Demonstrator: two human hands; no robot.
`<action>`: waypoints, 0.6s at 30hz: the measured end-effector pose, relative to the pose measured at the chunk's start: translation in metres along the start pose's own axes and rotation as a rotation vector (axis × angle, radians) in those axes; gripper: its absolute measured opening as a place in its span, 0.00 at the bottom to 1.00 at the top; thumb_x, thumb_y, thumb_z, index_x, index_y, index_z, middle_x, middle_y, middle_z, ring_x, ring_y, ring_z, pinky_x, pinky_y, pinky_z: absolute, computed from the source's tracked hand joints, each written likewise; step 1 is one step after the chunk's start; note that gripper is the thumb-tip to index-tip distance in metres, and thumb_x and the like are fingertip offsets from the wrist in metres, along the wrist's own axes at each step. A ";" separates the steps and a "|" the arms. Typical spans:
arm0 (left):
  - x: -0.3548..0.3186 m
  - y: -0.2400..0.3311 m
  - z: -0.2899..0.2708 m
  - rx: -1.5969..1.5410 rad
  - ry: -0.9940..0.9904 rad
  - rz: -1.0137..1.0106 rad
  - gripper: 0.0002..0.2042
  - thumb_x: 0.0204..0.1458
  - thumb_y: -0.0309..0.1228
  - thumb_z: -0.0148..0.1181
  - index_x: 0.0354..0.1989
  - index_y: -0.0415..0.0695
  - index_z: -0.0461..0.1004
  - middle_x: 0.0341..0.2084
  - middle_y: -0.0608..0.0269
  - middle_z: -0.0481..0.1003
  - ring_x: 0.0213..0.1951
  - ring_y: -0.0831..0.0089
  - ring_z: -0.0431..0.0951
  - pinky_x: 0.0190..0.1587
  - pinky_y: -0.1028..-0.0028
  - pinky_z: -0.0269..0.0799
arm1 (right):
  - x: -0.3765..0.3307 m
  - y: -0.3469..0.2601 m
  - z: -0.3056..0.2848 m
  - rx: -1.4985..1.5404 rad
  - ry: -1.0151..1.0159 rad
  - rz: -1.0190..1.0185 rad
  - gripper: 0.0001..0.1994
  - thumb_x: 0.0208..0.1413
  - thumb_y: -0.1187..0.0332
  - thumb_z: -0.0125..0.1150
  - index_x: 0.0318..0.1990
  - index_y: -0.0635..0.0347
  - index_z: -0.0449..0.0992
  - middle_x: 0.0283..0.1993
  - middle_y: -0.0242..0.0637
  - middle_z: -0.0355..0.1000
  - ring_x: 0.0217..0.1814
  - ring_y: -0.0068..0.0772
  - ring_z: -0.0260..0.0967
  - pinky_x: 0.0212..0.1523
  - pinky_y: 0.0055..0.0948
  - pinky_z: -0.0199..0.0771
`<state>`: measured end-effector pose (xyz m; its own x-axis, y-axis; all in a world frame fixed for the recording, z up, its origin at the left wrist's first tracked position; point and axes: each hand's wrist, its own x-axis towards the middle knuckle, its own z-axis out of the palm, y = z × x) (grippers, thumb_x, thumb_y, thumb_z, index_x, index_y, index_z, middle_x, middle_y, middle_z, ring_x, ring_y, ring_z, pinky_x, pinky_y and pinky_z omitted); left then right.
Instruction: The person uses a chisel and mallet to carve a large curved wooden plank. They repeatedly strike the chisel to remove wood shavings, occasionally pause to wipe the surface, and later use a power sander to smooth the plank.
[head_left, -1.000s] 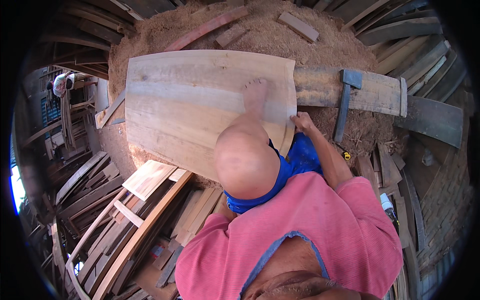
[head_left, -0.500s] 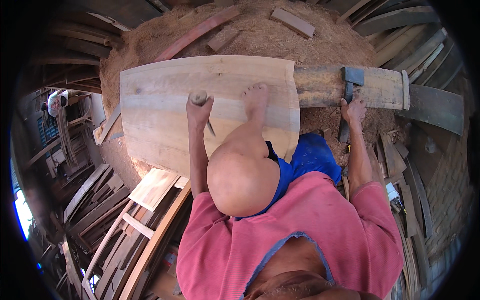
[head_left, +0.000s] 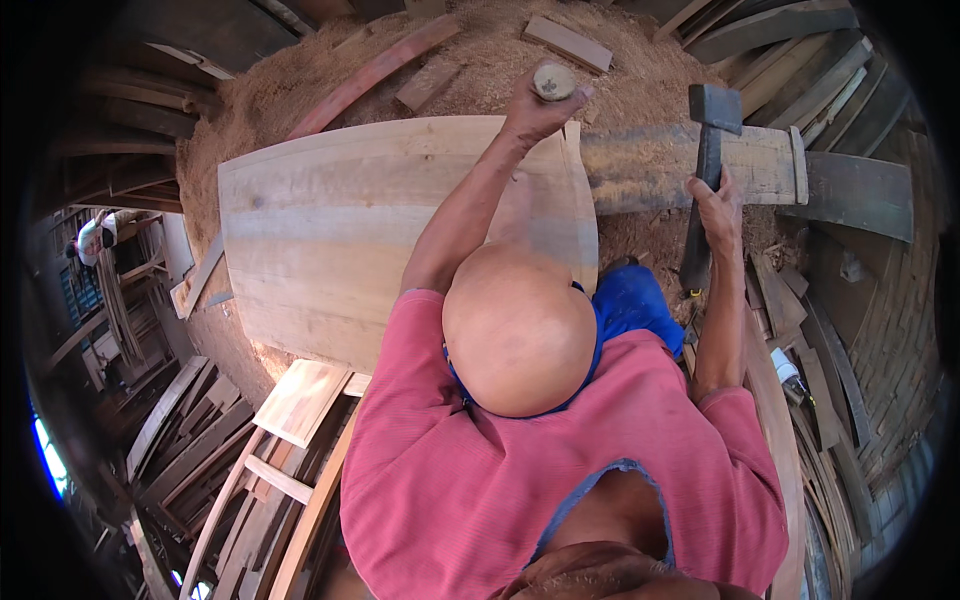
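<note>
The left hand [head_left: 535,110] is clenched on a round-topped chisel [head_left: 553,81] at the panel's [head_left: 370,230] far edge, the right hand [head_left: 718,205] grasps a raised hammer [head_left: 705,170], and the blow is not yet struck.

The wide curved panel [head_left: 350,230] in the upper middle of the frame is pale tan wood with lengthwise grain streaks. The hammer [head_left: 708,170] at upper right is dark grey. The shirt [head_left: 480,490] across the lower middle is salmon pink with a faded blue neckline; a bright blue cloth [head_left: 635,305] shows at centre right. Sawdust [head_left: 480,60] at the top is sandy brown.
</note>
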<state>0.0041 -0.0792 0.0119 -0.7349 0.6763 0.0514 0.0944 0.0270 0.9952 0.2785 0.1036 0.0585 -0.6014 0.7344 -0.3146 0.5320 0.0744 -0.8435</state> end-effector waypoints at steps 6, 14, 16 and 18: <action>0.000 0.006 0.015 -0.045 -0.028 0.011 0.14 0.51 0.35 0.77 0.34 0.46 0.74 0.26 0.74 0.75 0.31 0.82 0.75 0.37 0.76 0.75 | -0.016 -0.108 -0.016 0.304 0.175 -0.460 0.12 0.62 0.67 0.65 0.47 0.65 0.74 0.33 0.34 0.74 0.35 0.27 0.72 0.41 0.28 0.73; 0.002 -0.010 0.008 0.040 -0.135 0.054 0.10 0.51 0.31 0.72 0.33 0.45 0.74 0.27 0.72 0.76 0.30 0.81 0.75 0.37 0.74 0.74 | -0.042 -0.179 -0.034 0.534 0.224 -0.699 0.13 0.65 0.67 0.63 0.47 0.70 0.71 0.26 0.38 0.73 0.29 0.30 0.72 0.37 0.31 0.74; 0.000 -0.010 0.006 0.057 -0.146 0.090 0.10 0.51 0.30 0.72 0.33 0.45 0.74 0.26 0.72 0.76 0.30 0.81 0.74 0.37 0.74 0.74 | -0.044 -0.179 -0.035 0.536 0.240 -0.729 0.12 0.64 0.68 0.63 0.45 0.70 0.72 0.26 0.38 0.73 0.29 0.30 0.72 0.38 0.30 0.74; 0.000 -0.009 0.004 0.064 -0.161 0.118 0.10 0.50 0.30 0.72 0.33 0.45 0.74 0.26 0.72 0.75 0.30 0.81 0.74 0.37 0.74 0.74 | -0.049 -0.182 -0.038 0.509 0.259 -0.759 0.11 0.64 0.69 0.63 0.42 0.70 0.74 0.27 0.38 0.73 0.29 0.29 0.72 0.38 0.30 0.74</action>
<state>0.0063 -0.0766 0.0029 -0.5996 0.7865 0.1477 0.2193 -0.0161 0.9755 0.2339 0.0798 0.2440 -0.4959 0.7424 0.4504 -0.3073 0.3351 -0.8907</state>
